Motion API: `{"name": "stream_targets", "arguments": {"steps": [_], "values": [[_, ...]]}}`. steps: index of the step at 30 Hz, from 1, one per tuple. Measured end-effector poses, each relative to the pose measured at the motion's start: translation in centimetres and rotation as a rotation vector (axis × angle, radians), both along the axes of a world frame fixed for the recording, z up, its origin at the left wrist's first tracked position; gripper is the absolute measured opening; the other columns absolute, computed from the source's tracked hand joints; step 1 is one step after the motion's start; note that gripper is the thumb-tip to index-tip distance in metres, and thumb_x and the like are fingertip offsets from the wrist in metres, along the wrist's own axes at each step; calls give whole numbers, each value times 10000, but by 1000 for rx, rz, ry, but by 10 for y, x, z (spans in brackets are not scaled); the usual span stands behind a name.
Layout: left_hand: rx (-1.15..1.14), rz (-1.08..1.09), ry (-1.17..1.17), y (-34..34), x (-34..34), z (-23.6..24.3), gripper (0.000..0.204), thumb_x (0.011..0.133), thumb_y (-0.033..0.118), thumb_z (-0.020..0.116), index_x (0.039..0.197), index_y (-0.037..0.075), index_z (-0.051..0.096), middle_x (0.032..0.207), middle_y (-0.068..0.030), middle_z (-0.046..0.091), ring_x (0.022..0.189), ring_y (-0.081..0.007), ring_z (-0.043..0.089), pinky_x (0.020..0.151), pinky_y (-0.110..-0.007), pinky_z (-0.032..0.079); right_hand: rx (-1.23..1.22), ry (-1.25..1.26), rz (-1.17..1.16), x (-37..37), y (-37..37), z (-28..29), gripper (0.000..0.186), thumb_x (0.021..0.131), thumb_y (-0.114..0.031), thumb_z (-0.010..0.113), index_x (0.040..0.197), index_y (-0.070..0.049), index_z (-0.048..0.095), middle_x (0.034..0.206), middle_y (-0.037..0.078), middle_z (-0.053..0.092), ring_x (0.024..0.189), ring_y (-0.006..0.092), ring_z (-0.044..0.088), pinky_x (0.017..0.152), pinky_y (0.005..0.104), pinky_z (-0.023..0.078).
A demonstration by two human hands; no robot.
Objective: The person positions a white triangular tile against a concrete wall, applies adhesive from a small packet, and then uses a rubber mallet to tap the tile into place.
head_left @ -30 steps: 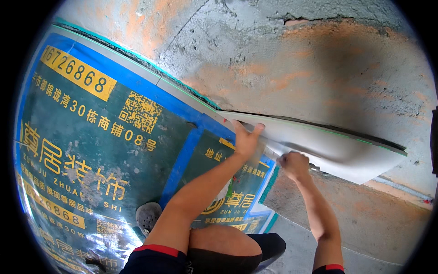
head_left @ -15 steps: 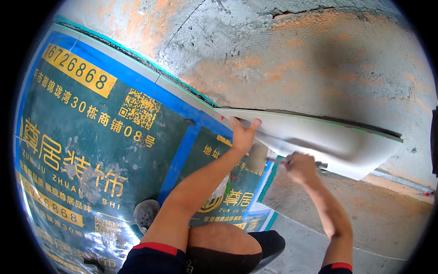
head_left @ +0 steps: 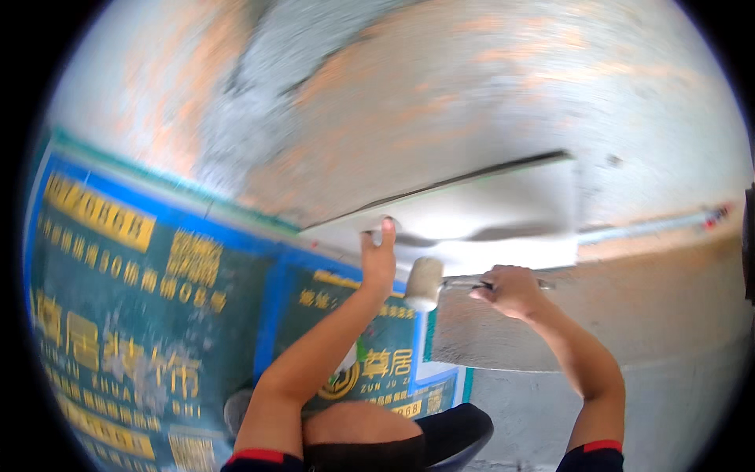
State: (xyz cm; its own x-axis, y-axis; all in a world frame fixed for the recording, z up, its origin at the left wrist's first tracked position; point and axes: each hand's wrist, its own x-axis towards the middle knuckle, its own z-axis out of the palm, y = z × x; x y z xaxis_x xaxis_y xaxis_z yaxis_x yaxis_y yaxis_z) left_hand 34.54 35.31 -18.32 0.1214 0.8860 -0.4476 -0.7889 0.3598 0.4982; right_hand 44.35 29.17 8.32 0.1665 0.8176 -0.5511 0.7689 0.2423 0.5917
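Where the person's bent knee (head_left: 354, 429) fills the bottom of the view, both forearms rise from it toward a large pale tile (head_left: 487, 216) set against the rough mortared wall (head_left: 472, 86). Nearest of the working things is a rubber mallet (head_left: 425, 285), its whitish head just below the tile's lower left corner; the right hand (head_left: 511, 289) is wrapped fully round its handle, fingers curled tight. A little further on, the left hand (head_left: 379, 256) reaches up with its fingers (head_left: 386, 228) extended and pressed against the tile's left edge, spread flat rather than closed round anything.

Judging by its look, the tile is rigid, smooth-faced and fairly heavy, likely brittle at corners and edges; its glazed face would be slippery, so it is best steadied by flat palm pressure on the face or by the edges, not pinched at a corner. It appears to sit on the wall above a bare grey band of plaster (head_left: 598, 315), its upper edge showing as a dark line.

To the left, blue and green printed protective sheeting (head_left: 141, 299) covers the adjoining surface. Beyond the tile, the wall shows patches of grey cement and orange-tinged render.
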Motion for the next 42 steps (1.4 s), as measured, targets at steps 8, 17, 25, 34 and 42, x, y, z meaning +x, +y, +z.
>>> {"name": "stream_targets", "arguments": {"steps": [8,17,25,34,42], "values": [[-43,-85,-40,20,20,47,1215,858,686,665,1512,-150,73,1578,-250,254,1463,-310,260,1213,-392,185,-509,-219,-118,-59,13,122,402,957,-561,564,1041,-208,735,943,19,687,820,219,671,806,455,513],[-32,80,-57,18,29,59,973,891,623,681,1403,-88,257,1395,-185,412,1281,-243,404,1134,-367,296,15,-88,-4,-44,29,148,363,891,-535,664,956,-192,766,850,44,706,826,241,690,719,417,529],[-28,-48,119,24,26,49,1171,889,666,639,1513,-157,86,1587,-319,183,1482,-362,219,1218,-414,180,312,31,62,11,11,139,419,862,-511,707,826,-95,740,756,75,678,695,261,656,636,424,482],[281,-873,-255,-76,-44,47,907,845,544,765,1399,-78,407,1222,-198,607,1051,-273,641,907,-418,545,601,313,255,-12,-111,-6,288,814,-381,807,810,-118,691,718,40,634,591,219,629,512,365,473],[7,-835,-413,-105,-71,12,448,864,250,788,1198,23,592,1042,-89,661,884,-180,673,741,-364,583,436,270,144,-2,-149,-32,341,858,-398,745,748,-118,585,641,62,581,520,275,600,474,414,456]]}}
